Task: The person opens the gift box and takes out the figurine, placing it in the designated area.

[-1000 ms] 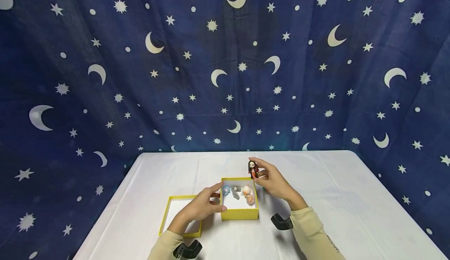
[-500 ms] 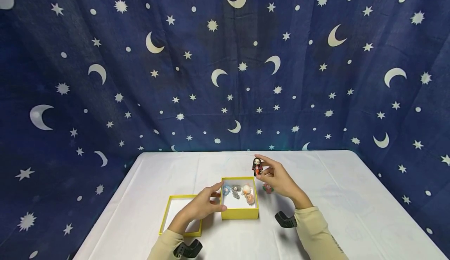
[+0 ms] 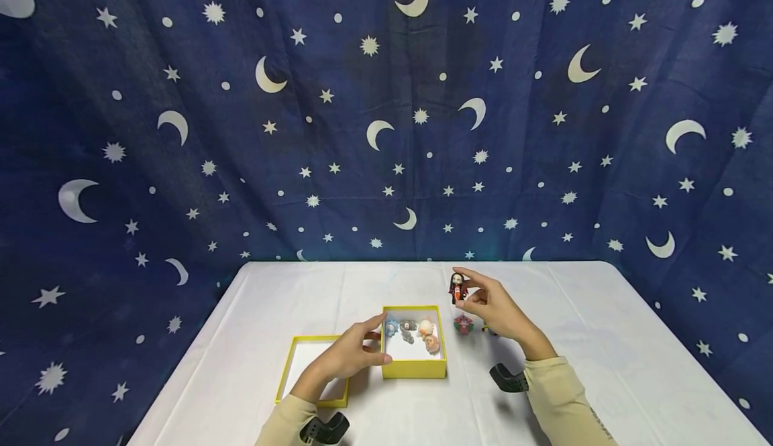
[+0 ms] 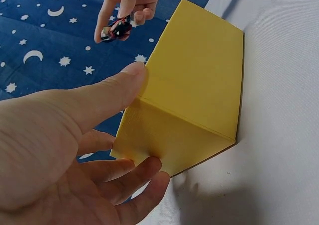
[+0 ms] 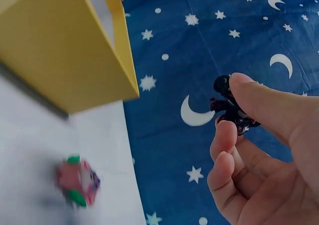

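Note:
A small long-dark-haired doll figurine (image 3: 457, 288) is pinched between the thumb and fingers of my right hand (image 3: 495, 308), raised past the back right of an open yellow box (image 3: 413, 369). Seen from the right wrist, the figurine (image 5: 232, 105) looks mostly black with red parts. My left hand (image 3: 347, 352) holds the box by its left side, thumb at the front corner, fingers against the wall (image 4: 172, 130). Inside lie small figures: a blue one (image 3: 391, 327), grey ones (image 3: 408, 328), a cream one (image 3: 426, 327) and an orange one (image 3: 431, 344).
A pink and green figure (image 3: 464, 325) stands on the white tablecloth right of the box. Something small and yellow (image 3: 488, 329) is partly hidden beneath my right hand. The yellow-edged lid (image 3: 317, 404) lies to the left, partly under my left forearm. A starry curtain (image 3: 338, 131) hangs behind.
My right hand has carried the doll figurine rightward, away from the box's back corner. The pink and green figure has come into view beneath it. The left hand stays on the box.

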`<state>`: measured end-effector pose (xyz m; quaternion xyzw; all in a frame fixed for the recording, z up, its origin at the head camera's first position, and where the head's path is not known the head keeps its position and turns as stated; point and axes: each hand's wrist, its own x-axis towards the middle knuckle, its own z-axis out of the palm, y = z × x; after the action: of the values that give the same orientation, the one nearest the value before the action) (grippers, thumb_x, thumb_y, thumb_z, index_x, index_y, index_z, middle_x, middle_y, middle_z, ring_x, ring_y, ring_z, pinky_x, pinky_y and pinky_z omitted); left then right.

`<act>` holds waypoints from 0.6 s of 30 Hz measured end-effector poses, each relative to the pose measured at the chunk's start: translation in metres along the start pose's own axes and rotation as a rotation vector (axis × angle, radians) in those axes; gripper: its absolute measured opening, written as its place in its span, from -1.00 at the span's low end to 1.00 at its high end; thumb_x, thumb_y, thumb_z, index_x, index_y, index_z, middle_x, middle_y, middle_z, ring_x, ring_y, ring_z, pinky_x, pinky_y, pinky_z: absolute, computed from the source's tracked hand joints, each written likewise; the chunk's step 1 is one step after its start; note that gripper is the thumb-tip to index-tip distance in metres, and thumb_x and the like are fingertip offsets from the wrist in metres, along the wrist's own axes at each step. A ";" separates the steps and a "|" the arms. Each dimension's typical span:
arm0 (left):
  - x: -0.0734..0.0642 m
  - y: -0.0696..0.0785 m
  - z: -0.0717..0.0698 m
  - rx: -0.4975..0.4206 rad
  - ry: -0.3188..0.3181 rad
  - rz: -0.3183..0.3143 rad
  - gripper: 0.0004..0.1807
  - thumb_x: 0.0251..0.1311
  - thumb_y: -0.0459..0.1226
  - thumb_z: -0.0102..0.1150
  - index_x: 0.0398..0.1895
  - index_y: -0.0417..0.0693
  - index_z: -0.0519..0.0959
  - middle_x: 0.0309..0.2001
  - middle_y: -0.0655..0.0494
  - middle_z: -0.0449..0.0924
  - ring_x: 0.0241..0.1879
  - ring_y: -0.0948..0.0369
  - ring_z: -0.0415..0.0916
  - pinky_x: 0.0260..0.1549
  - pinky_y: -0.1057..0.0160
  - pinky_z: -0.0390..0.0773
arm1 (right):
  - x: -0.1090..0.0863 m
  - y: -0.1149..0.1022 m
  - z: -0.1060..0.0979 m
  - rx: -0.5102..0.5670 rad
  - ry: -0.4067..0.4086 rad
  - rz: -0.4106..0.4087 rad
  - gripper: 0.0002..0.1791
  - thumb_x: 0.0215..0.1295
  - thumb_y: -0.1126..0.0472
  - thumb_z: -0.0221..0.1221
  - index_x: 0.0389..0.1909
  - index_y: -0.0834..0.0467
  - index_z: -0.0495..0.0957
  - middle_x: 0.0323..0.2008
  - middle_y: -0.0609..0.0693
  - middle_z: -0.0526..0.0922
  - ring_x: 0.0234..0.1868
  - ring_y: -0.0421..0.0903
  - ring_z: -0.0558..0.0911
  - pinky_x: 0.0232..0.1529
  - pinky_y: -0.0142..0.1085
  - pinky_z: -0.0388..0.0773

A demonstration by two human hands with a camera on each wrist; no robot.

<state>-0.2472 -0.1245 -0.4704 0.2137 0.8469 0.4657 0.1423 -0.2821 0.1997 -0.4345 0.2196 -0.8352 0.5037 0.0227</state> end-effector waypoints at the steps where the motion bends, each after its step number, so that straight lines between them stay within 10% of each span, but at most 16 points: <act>1: 0.000 0.000 0.000 -0.001 -0.001 0.001 -0.07 0.21 -0.28 0.41 0.57 -0.23 0.12 0.55 -0.19 0.18 0.36 -0.15 0.41 0.18 0.03 0.64 | -0.002 0.001 -0.003 -0.006 0.002 0.002 -0.27 0.31 0.34 0.30 0.48 0.24 0.29 0.11 0.40 0.58 -0.40 -0.20 0.58 -0.36 -0.44 0.56; 18: 0.000 -0.001 -0.001 -0.002 -0.010 0.023 -0.09 0.23 -0.29 0.39 0.57 -0.27 0.12 0.55 -0.23 0.16 0.35 -0.16 0.41 0.19 0.00 0.63 | -0.025 0.020 -0.034 -0.057 0.056 -0.037 -0.30 0.32 0.43 0.25 0.47 0.33 0.28 0.04 0.44 0.61 -0.40 -0.25 0.63 -0.35 -0.45 0.60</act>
<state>-0.2479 -0.1254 -0.4708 0.2257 0.8431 0.4671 0.1416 -0.2737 0.2447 -0.4405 0.2201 -0.8440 0.4853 0.0615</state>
